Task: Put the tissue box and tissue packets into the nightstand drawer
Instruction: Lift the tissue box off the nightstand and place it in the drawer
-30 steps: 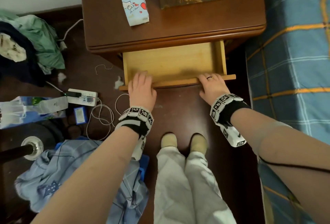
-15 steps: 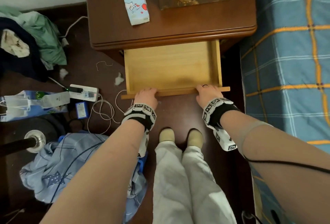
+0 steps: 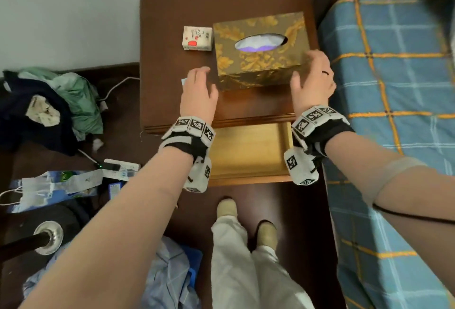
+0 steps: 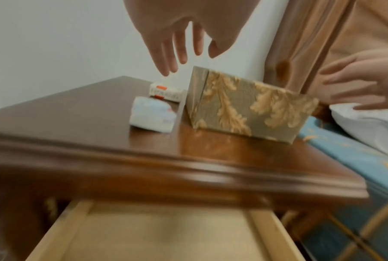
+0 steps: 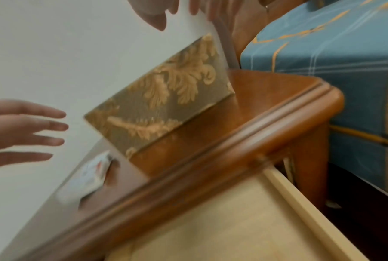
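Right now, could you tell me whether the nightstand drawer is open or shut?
Open: the drawer is pulled out below the nightstand top, its bare wooden bottom showing.

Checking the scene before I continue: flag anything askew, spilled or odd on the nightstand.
Nothing stands out. The tissue box sits flat on the nightstand, two tissue packets lie beside it, and the drawer is open, with nothing visible inside.

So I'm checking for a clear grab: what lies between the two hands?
Only the tissue box lies between the left hand and right hand; the head view shows it.
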Demonstrator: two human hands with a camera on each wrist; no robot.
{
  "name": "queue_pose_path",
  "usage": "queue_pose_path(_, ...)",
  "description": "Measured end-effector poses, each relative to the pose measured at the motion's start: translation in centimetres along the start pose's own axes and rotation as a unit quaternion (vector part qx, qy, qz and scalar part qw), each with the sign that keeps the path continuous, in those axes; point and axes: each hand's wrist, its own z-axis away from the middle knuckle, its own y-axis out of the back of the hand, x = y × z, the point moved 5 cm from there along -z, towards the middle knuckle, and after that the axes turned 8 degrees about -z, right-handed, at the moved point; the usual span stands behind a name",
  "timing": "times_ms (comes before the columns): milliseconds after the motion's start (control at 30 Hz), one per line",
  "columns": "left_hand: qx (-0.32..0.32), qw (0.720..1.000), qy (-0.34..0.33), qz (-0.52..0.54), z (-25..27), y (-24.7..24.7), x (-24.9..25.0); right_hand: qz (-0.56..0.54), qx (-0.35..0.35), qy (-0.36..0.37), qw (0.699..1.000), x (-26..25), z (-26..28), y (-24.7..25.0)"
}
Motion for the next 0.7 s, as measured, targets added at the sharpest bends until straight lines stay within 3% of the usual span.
queue_pose_path(100,-0.057,0.998,0.023,0.021,-4.4,-0.8,1.0,-0.005,-0.014,-0.085,0.996,0.1,-3.5,-0.5)
queue_pose_path(267,-0.182,0.976,0.059,0.102,-7.2,-3.0,1.5,-0.060,-0.151,-0.222,0.961,2.1,-5.9,-2.5)
queue_pose_path(467,-0.184,0.972,0.049,0.140,-6.0,-3.0,1.3,-0.111,-0.135,-0.213,0.961,3.0,-4.3,-1.9)
queue_pose_path(700,-0.216,0.963,0.027,0.160,2.4,-1.7,1.6,-0.230,-0.089,-0.249,0.937,5.6,5.2,2.3)
